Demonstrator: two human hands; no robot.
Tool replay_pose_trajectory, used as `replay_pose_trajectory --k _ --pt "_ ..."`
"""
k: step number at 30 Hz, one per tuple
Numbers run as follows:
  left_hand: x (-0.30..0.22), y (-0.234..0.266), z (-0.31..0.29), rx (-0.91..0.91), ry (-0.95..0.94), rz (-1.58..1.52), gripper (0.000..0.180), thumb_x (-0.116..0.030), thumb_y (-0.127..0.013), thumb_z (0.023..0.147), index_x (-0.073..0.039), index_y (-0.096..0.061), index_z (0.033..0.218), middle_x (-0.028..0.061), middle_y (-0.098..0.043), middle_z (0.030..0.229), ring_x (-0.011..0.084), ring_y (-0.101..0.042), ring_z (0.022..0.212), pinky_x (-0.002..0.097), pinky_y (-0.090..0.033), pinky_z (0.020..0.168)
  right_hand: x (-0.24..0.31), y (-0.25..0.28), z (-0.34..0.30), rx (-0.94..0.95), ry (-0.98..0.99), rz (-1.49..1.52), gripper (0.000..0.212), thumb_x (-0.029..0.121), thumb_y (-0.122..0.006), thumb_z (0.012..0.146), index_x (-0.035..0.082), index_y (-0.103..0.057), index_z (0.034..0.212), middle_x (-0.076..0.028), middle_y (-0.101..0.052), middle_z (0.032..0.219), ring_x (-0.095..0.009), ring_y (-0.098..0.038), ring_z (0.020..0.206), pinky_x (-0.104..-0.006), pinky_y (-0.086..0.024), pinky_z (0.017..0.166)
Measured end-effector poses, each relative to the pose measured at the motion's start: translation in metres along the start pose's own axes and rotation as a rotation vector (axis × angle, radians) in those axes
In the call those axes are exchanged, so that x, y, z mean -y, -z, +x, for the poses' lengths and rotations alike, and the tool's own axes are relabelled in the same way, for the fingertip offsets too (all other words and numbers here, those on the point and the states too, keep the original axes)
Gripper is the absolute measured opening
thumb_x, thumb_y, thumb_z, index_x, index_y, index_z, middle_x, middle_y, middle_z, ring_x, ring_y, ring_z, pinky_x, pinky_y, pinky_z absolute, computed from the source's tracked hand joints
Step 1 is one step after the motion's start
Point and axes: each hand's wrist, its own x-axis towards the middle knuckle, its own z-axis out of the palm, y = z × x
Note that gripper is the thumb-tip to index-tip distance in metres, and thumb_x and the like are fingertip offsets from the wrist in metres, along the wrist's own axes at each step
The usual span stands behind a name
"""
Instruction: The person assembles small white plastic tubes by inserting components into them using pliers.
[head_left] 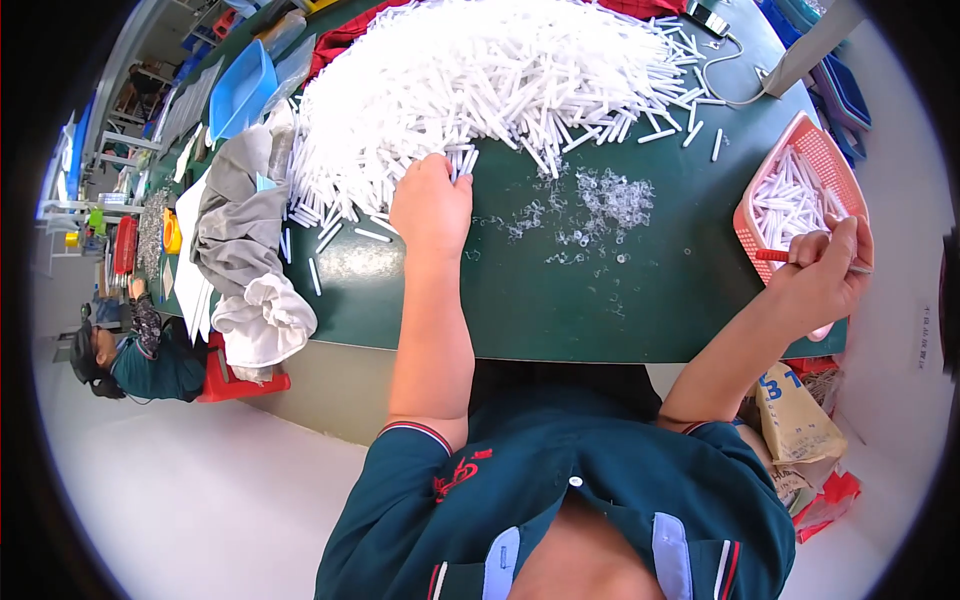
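Observation:
A large heap of short white plastic tubes point(480, 75) covers the far part of the dark green table. At its near edge is my left hand point(432, 210), fingers curled around a few of the tubes, which show by the thumb and forefinger. My right hand point(830, 262) is over the near side of a pink perforated basket point(745, 228), closed on a slim red-handled tool point(771, 255). The tool's working end is too small to make out. More white tubes point(790, 200) lie inside the basket.
Small clear plastic trimmings point(613, 200) are scattered mid-table. Grey and white cloths point(240, 215) and a blue tray point(243, 88) lie to the left. A metal post point(812, 50) and a cable point(712, 80) stand at the far right. Another person point(150, 350) sits at the left.

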Motion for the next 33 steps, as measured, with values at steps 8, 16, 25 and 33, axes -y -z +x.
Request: replay_pose_trajectory --k 8,16,25,33 --pt "-0.007 -0.004 -0.008 0.043 -0.128 0.088 0.018 -0.025 -0.066 0.081 -0.008 -0.061 0.084 0.0097 -0.064 0.085 0.0292 -0.063 0.081 0.0408 -0.049 0.069 -0.016 -0.014 -0.064 0.568 -0.459 0.076 0.011 0.002 -0.059 0.090 0.001 -0.059 0.100 -0.003 -0.059 0.074 0.000 -0.042 0.049 -0.0143 -0.030 0.041" --pt "-0.013 -0.009 -0.016 0.099 -0.303 0.124 0.012 -0.016 -0.058 0.080 -0.004 -0.060 0.081 0.0129 -0.064 0.081 0.0330 -0.062 0.076 0.0420 -0.048 0.068 -0.021 -0.022 -0.083 0.959 -0.584 -0.277 0.014 0.005 -0.065 0.085 0.001 -0.059 0.097 0.005 -0.047 0.067 -0.002 -0.038 0.060 -0.0187 -0.033 0.054" --pt "-0.032 0.001 -0.034 0.220 -0.363 -0.708 0.010 -0.006 -0.064 0.080 -0.003 -0.058 0.088 0.0099 -0.063 0.074 0.0213 -0.062 0.066 0.0322 -0.049 0.062 -0.015 -0.023 -0.083 1.275 -0.425 -0.603 0.029 0.016 -0.070 0.081 0.000 -0.056 0.101 -0.006 -0.050 0.066 -0.015 -0.046 0.059 -0.0280 -0.043 0.059" --pt "-0.047 0.002 -0.053 0.246 -0.658 -0.965 0.018 0.004 -0.066 0.077 -0.005 -0.059 0.091 0.0058 -0.062 0.077 0.0154 -0.060 0.066 0.0266 -0.048 0.060 -0.015 -0.021 -0.079 1.270 -0.329 -0.430 0.028 0.021 -0.070 0.083 0.000 -0.052 0.086 -0.010 -0.053 0.068 -0.020 -0.048 0.058 -0.0306 -0.044 0.056"
